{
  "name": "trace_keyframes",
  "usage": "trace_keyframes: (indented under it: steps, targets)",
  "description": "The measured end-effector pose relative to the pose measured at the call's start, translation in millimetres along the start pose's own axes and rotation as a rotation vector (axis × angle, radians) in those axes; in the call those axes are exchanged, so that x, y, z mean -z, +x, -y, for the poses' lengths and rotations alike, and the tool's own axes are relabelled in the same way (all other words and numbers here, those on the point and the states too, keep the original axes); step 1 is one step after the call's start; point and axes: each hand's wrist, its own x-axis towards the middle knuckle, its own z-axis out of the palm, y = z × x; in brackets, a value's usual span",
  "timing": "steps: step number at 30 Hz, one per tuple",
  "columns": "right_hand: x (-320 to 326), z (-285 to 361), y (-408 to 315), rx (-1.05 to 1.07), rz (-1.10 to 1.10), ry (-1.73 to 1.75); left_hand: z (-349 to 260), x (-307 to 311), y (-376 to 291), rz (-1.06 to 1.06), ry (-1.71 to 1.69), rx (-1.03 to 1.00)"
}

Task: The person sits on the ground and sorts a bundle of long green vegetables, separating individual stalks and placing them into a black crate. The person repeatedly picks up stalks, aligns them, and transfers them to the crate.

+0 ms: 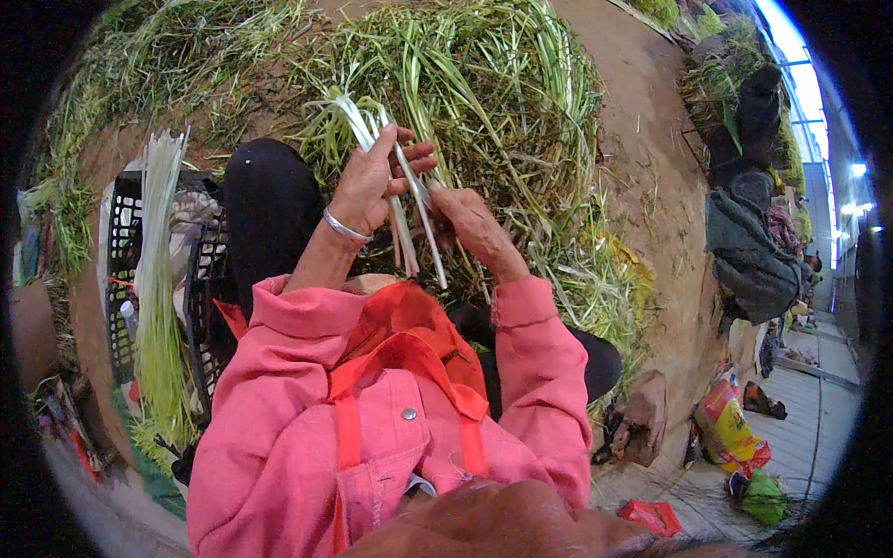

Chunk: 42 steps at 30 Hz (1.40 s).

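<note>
My left hand (373, 174) holds a few long, pale vegetable stalks (359, 125), their leafy tops pointing away from me and their cut-looking white ends (404, 254) toward my lap. The fingers are partly spread, with the stalks passing between thumb and palm. Close beside it on the right, my right hand (471, 220) has its thumb against one white stalk (424, 209). Its curled fingers are partly hidden, so a grip cannot be made out. Under and beyond both hands spreads a heap of green leaves and stems (474, 91).
At left, a long bundle of pale stalks (157, 258) lies over a black plastic crate (206, 300). My dark-trousered knee (268, 209) rises beside it. Bare brown ground (649, 132) borders the heap at right. Dark cloth (750, 251) and a yellow-red bag (729, 422) lie farther right.
</note>
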Motion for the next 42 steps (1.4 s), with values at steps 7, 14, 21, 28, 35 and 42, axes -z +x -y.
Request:
trace_keyframes:
  steps: [7, 14, 21, 28, 35, 42]
  targets:
    - [33.6, 2.6, -3.1, 0.120, -0.197, 0.124, 24.7, -14.5, -5.6, 0.084, 0.211, 0.025]
    - [111.4, -1.6, 33.0, 0.281, -0.760, 0.564, 1.3, -24.0, -25.6, 0.226, 0.326, 0.123]
    - [141.0, -5.5, 33.4, 0.323, -0.874, -0.258, -81.4, 4.2, -34.3, -0.131, -0.004, -0.419]
    - [41.3, -112.1, 75.6, 0.080, -0.450, -1.188, -47.7, 19.3, -6.0, -0.045, -0.254, -0.150]
    - [69.8, -40.9, 43.9, 0.143, -0.409, -0.334, -18.5, 23.5, 7.7, -0.115, -0.302, -0.110]
    - [75.2, -4.1, -10.4, 0.093, -0.389, -0.106, 29.1, 4.2, 13.1, -0.194, -0.187, -0.025]
